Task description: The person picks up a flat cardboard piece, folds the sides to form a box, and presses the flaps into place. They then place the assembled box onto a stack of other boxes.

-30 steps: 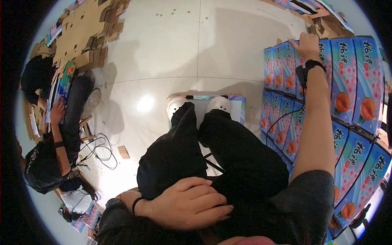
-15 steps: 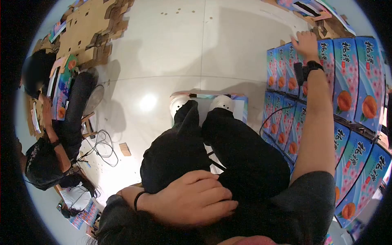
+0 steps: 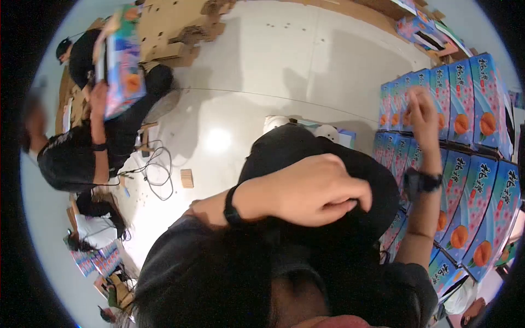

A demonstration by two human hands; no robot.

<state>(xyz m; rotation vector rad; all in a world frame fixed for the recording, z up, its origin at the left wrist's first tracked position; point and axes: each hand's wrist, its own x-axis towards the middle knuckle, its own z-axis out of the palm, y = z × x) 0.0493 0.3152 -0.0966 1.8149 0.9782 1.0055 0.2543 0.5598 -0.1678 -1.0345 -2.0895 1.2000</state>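
Note:
My left hand (image 3: 314,191), with a black band at the wrist, is raised over my lap. Its fingers are curled inward and nothing shows in them. My right hand (image 3: 423,117) is in front of the upper row of a stack of blue and pink peach-printed boxes (image 3: 462,104). Its fingers are loosely bent and somewhat apart, slightly blurred, with nothing visible between them. A black watch (image 3: 421,182) is on that wrist. My black-trousered legs (image 3: 328,164) are below, and my white shoes (image 3: 327,132) rest on a low printed surface.
To the left, a seated person (image 3: 71,156) holds a similar printed box (image 3: 124,68), blurred. Flattened cardboard (image 3: 169,24) lies beyond. A black cable (image 3: 164,169) and a small wooden block (image 3: 187,178) lie on the floor. More people are at the lower left and lower right edges.
My left hand has lifted off my lap and curled. My right hand has come back from the box tops toward me. The person at left has raised their box. The view has turned.

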